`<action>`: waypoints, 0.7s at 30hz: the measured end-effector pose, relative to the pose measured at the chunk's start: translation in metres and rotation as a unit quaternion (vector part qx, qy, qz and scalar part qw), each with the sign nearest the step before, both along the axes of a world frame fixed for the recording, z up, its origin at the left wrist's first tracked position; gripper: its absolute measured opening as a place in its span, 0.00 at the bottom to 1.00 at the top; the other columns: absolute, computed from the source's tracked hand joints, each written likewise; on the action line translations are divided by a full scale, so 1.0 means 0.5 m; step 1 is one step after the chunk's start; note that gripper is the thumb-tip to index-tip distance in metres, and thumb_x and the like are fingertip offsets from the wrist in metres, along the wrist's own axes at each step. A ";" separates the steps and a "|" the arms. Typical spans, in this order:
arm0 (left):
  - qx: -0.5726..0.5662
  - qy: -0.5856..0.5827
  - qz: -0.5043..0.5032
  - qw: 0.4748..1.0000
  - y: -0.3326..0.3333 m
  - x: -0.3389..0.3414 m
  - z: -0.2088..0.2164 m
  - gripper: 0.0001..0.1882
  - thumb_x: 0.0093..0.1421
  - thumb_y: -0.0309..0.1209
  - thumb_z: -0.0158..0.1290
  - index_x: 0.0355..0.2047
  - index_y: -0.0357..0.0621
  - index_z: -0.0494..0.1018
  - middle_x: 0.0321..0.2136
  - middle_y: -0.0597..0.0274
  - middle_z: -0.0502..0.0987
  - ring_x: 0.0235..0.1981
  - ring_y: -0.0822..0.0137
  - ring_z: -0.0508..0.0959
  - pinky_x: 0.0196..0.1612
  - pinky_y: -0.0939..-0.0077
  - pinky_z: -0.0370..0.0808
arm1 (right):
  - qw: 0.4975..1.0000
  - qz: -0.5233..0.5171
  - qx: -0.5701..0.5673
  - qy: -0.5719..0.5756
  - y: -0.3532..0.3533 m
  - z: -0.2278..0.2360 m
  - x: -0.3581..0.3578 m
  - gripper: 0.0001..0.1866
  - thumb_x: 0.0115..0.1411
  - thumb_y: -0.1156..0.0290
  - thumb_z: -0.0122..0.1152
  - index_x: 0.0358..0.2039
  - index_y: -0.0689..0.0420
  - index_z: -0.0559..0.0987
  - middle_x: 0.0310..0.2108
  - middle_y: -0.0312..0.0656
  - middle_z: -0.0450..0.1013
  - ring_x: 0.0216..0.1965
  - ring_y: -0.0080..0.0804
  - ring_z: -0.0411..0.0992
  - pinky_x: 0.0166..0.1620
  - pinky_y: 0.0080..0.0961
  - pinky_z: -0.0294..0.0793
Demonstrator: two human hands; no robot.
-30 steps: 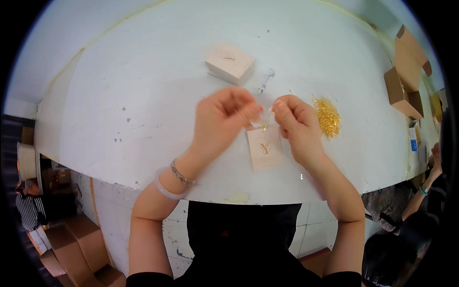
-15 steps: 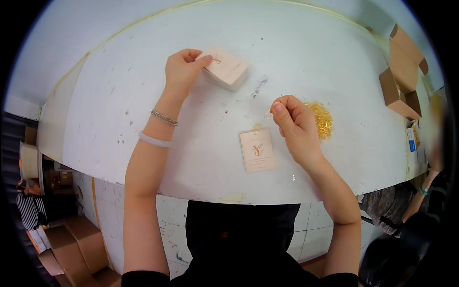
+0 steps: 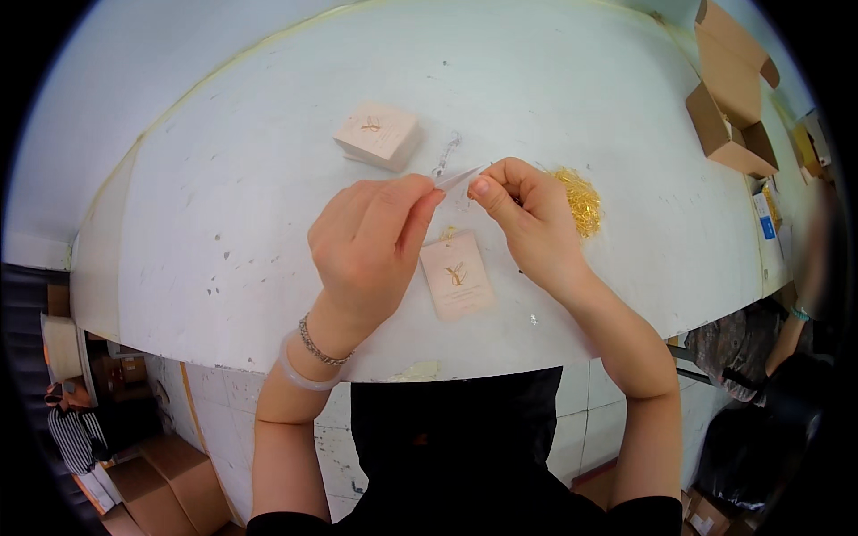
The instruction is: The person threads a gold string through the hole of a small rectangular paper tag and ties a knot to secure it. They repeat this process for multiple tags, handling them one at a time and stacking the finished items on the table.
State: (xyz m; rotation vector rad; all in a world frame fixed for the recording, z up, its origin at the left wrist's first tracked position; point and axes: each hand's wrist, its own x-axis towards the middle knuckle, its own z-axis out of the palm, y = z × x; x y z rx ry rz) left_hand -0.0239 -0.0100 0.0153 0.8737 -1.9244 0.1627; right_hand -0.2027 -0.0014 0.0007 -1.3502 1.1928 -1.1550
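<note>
My left hand (image 3: 365, 246) pinches a pale card tag (image 3: 459, 177) by its edge, and the tag appears nearly edge-on. Its far corner meets the fingertips of my right hand (image 3: 536, 214). That hand is closed in a pinch; the small gold wire pin seen in it a moment ago is mostly hidden by the fingers now. Just below lies a cream tag (image 3: 458, 290) with a gold emblem and gold pins at its top edge. A stack of similar tags (image 3: 380, 134) stands farther off to the left. Beside my right hand is a heap of gold pins (image 3: 583, 201).
An opened cardboard box (image 3: 728, 134) stands at the far right of the white table (image 3: 223, 179). A blue-and-white small box (image 3: 765, 214) is near the right edge. Another person's arm (image 3: 786, 339) shows at right; a person in stripes (image 3: 76, 438) and cartons (image 3: 174, 482) are at lower left.
My left hand has come from the stack toward me and right, bringing a tag to my right hand. My right hand keeps its pinch. The whole view has shifted slightly.
</note>
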 end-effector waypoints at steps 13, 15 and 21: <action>-0.035 -0.013 -0.046 0.998 -0.001 -0.022 -0.035 0.15 0.42 0.17 0.60 0.33 0.41 0.79 0.28 0.65 0.79 0.24 0.67 0.76 0.24 0.77 0.70 | 0.999 -0.040 -0.024 -0.001 -0.001 -0.008 0.004 0.13 0.65 0.66 0.58 0.28 0.63 0.75 0.20 0.29 0.68 0.23 0.13 0.59 0.26 0.16 0.59; -0.052 -0.033 -0.046 0.997 -0.001 -0.019 -0.039 0.16 0.41 0.18 0.60 0.33 0.41 0.79 0.28 0.64 0.79 0.25 0.67 0.77 0.24 0.78 0.69 | 0.999 -0.041 -0.022 -0.002 0.000 -0.006 0.005 0.13 0.66 0.66 0.57 0.28 0.62 0.74 0.22 0.27 0.67 0.25 0.11 0.58 0.27 0.14 0.58; -0.074 -0.081 -0.035 0.993 0.004 -0.018 -0.027 0.17 0.43 0.14 0.60 0.35 0.39 0.79 0.29 0.60 0.79 0.26 0.64 0.77 0.27 0.76 0.73 | 0.995 -0.077 -0.057 -0.019 -0.003 -0.019 0.009 0.12 0.64 0.67 0.59 0.29 0.64 0.77 0.18 0.34 0.69 0.21 0.16 0.60 0.24 0.19 0.61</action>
